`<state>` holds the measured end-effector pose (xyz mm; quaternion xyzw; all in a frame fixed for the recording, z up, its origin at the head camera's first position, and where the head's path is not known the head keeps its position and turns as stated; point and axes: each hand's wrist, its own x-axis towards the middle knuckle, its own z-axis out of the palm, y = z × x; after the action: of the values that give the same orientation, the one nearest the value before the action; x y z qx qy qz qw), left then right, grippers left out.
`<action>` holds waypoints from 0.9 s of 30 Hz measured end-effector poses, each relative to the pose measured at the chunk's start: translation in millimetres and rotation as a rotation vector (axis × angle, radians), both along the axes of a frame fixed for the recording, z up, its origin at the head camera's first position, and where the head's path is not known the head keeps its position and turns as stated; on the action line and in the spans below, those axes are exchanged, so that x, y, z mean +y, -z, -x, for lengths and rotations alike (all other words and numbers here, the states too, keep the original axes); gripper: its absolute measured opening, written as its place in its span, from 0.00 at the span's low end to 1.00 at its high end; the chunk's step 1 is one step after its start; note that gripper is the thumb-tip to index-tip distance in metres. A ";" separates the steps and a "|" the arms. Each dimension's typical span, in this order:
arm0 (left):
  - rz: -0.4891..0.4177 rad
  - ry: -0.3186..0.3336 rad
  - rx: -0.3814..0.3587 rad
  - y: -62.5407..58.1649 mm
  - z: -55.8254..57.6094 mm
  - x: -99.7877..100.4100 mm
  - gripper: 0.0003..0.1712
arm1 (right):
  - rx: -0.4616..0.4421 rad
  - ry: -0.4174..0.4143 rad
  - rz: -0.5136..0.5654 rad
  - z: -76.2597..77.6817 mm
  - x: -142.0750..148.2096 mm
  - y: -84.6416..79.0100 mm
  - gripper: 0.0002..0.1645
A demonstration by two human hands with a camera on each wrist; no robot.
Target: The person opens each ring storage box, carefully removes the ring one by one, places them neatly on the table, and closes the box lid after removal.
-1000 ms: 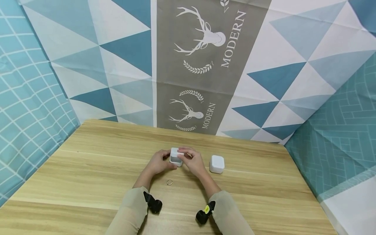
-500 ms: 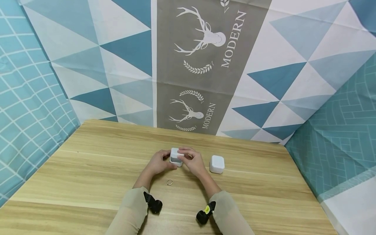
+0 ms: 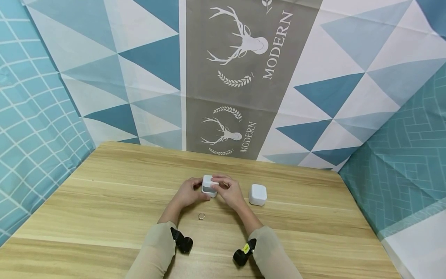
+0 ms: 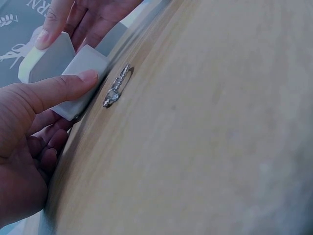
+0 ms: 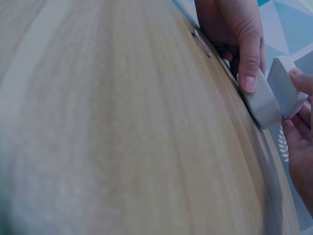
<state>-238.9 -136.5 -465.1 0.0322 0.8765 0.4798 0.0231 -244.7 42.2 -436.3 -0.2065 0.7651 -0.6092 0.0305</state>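
Note:
On the table stands a small white ring box (image 3: 209, 192), its lid (image 3: 208, 179) raised and tilted apart from the base. My left hand (image 3: 188, 193) grips the base, thumb (image 4: 66, 89) on the near side and fingers behind. The lid's edge is pinched between the thumb and fingers of my right hand (image 3: 229, 192). Nearer to me, between the forearms, lies a ring (image 3: 201, 216) set with small clear stones; in the left wrist view the ring (image 4: 117, 87) shows one larger stone. The box's inside is hidden in both wrist views.
A second white rounded box (image 3: 258, 194), closed, sits right of my right hand. The wooden table (image 3: 115, 209) meets a patterned cloth backdrop (image 3: 153, 77) at its far edge. Black wrist cameras (image 3: 183, 244) hang from both sleeves.

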 end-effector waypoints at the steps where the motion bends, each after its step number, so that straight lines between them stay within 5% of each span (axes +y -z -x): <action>1: 0.000 0.000 0.001 -0.1 -0.1 -0.1 0.42 | 0.000 -0.001 0.001 -0.1 0.1 -0.3 0.16; 27: -0.010 0.003 0.003 -0.2 -0.7 -0.8 0.42 | 0.015 -0.013 -0.009 -1.5 0.7 0.3 0.15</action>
<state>-238.1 -137.3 -464.8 0.0344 0.8741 0.4840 0.0224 -243.2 42.8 -436.6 -0.2158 0.7666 -0.6040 0.0298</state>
